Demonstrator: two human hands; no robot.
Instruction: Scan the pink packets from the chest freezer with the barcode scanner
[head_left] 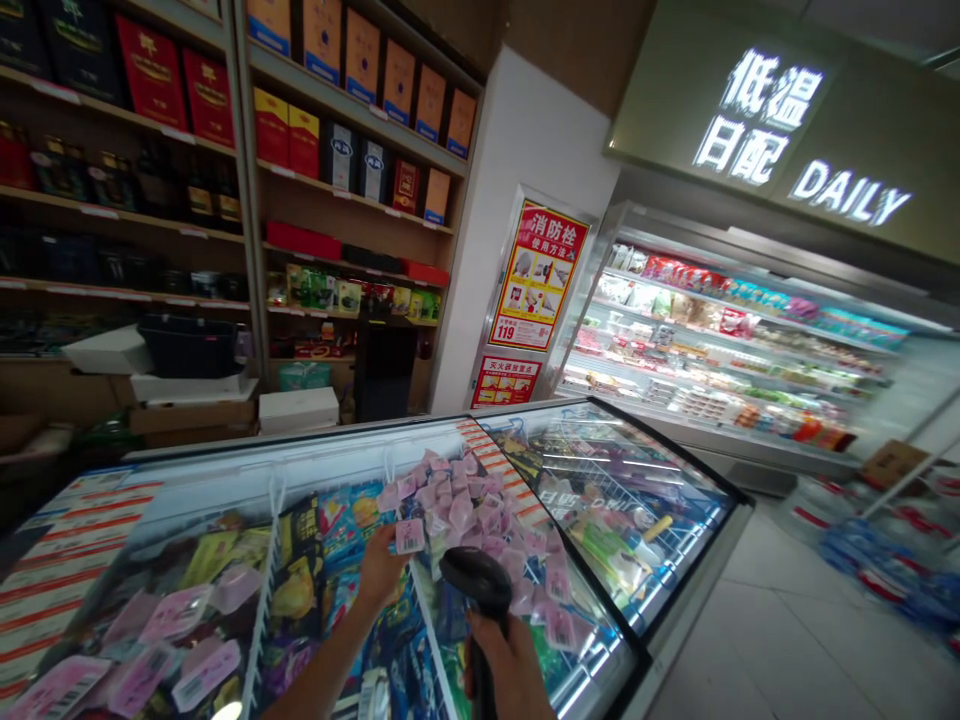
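My left hand (381, 567) pinches a small pink-and-white price tag (410, 537) with a barcode, held up over the glass top of a chest freezer. In my right hand (511, 660) is a black barcode scanner (478, 580), my fingers wrapped round its handle and its head tilted toward the tags. Just beyond the scanner lies a heap of pink tags (465, 500) in clear holders on the glass. More loose pink tags (176, 612) lie on the glass at the lower left.
Packaged frozen goods (360, 510) show through the freezer lid, divided by white wire racks. Shelves of boxed bottles (360, 60) stand behind on the left. A lit refrigerated display (720, 340) is at the back right. Bundled water bottles (885, 560) stand on the floor at right.
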